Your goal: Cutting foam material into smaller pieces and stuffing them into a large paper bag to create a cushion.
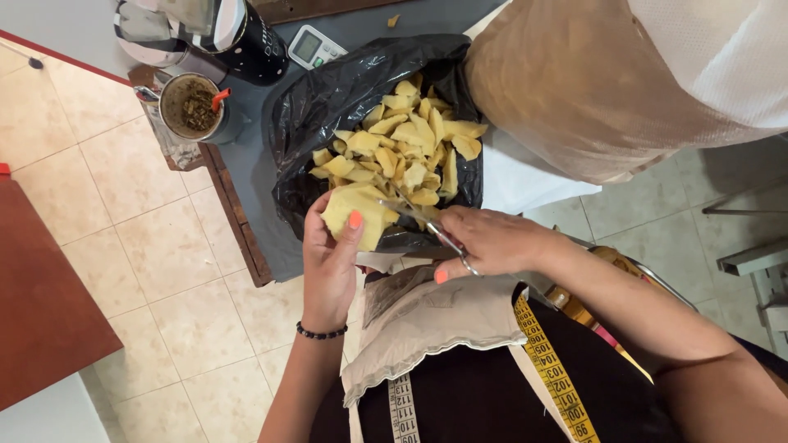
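Holding: my left hand (330, 262) grips a thick yellow foam piece (358, 215), thumb pressed on its front face, fingers closed behind it.
Cutting tool: my right hand (486, 242) is closed through the handles of slim metal scissors (427, 223); the blades point toward the foam piece and reach its right edge.
Foam piece location: just above the near lip of the open black plastic bag (328, 107), between my 2 hands.
Bag contents: a heap of small yellow foam scraps (410, 135) fills the bag's middle.
Bag location: on the grey counter (246, 156), right in front of me.
Lap: a beige fabric piece (427, 324) lies over my dark apron, with a yellow measuring tape (552, 361) hanging across it.
Counter, far end: a round metal cup (194, 107) with dark bits and an orange-tipped tool inside, and a small white remote with a screen (315, 46).
Right side: a large tan cushion-like bundle (591, 90) stands next to the bag.
Wrist: a dark beaded bracelet (321, 333) circles my left wrist.
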